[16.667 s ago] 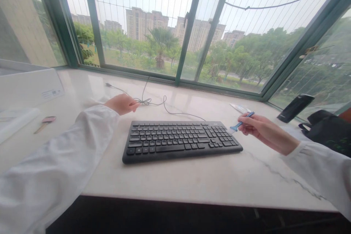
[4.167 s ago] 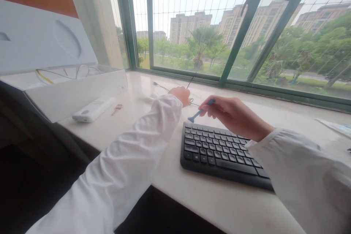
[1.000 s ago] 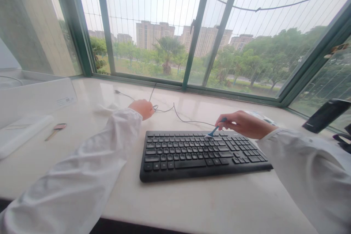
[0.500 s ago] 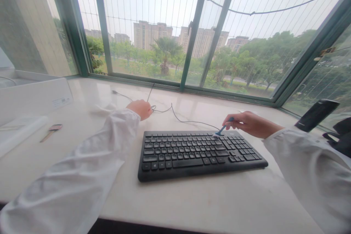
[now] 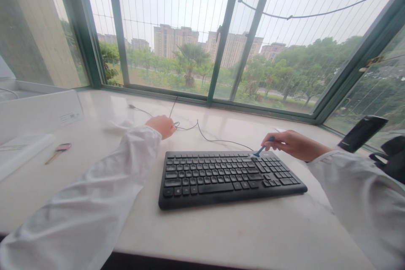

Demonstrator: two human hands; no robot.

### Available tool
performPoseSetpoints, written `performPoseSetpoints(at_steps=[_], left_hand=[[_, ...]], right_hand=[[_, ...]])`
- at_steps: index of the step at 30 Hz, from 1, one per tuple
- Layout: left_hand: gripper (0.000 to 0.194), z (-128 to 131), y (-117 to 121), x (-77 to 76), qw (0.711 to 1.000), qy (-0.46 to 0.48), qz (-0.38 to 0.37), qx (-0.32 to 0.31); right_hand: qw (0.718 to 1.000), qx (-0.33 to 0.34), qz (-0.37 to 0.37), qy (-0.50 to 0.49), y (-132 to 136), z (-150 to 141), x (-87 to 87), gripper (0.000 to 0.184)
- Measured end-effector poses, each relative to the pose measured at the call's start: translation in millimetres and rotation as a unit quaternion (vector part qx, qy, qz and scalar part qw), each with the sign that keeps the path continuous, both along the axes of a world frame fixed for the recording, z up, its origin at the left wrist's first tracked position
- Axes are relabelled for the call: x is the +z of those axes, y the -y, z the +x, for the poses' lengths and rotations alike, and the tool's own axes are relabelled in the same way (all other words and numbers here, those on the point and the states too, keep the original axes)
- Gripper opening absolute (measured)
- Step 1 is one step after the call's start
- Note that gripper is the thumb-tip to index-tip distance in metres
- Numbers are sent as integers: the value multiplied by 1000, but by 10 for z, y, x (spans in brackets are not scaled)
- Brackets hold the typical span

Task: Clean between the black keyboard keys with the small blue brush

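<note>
A black keyboard [image 5: 218, 181] lies on the pale tabletop, its keys toward me. My right hand [image 5: 287, 144] pinches the blue handle of a small brush [image 5: 261, 150]. The white bristles touch the top rows of keys, right of the keyboard's middle. Beyond the keyboard's far left corner, my left hand [image 5: 160, 126] is closed in a fist on the thin dark cable [image 5: 215, 140]. Loops of the cable come out by its fingers, and the rest runs to the keyboard's back edge. What lies inside the fist is hidden.
A white box [image 5: 41, 107] stands at the left, with a flat white package [image 5: 25, 152] before it. A key-shaped object [image 5: 58, 152] lies nearby. At the right are a dark upright device [image 5: 362, 133] and a black item [image 5: 392, 158]. The green-framed window [image 5: 209, 101] borders the table's back.
My right hand and the brush have shifted slightly to the right along the keyboard's top rows. My left hand stays where it was.
</note>
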State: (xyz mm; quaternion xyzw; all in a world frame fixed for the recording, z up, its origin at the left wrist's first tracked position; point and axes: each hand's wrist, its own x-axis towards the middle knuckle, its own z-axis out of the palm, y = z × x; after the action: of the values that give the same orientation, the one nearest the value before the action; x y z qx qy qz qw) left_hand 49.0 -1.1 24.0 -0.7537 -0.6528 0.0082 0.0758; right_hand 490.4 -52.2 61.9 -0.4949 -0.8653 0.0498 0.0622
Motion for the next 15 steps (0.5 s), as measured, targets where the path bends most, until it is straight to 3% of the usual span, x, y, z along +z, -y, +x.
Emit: performPoseSetpoints(at_steps=[15], left_hand=[[45, 40, 41, 46, 1000, -5, 0, -5]], right_hand=[[998, -60, -23, -26, 63, 248, 67, 27]])
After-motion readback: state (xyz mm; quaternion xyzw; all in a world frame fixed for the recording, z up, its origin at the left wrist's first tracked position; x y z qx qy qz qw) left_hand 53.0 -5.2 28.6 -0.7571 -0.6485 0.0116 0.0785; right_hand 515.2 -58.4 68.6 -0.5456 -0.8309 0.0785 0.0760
